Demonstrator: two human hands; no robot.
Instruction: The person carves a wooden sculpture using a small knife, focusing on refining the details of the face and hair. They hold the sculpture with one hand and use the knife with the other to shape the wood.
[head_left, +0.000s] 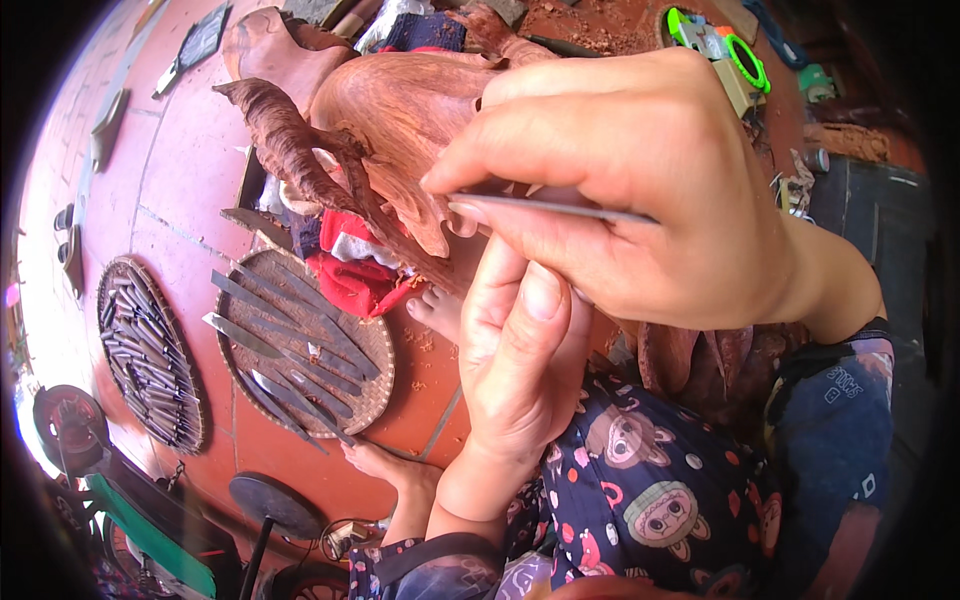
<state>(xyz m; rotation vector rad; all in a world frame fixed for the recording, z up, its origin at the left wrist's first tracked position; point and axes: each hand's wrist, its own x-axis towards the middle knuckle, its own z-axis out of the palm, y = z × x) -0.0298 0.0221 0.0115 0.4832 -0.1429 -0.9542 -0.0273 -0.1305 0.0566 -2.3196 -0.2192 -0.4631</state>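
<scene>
My right hand [640,180] pinches a thin, dark, flat metal tool [560,207] between thumb and fingers, its far end hidden in the palm. Directly below, my left hand [520,350] is closed with its thumb upward, touching the underside of the right hand; what its fingers hold, if anything, is hidden. Just beyond both hands is a carved brown wooden piece [400,100] with curled, leaf-like edges. Red cloth [365,285] is bunched beneath its near left side.
A round woven tray [385,400] of flat metal files lies on the red tiles at left. Beside it, another woven tray [205,430] holds many short rod-like tools. A green-and-black motorbike [150,530] is at lower left, and a bright green-rimmed object [745,62] sits at far right.
</scene>
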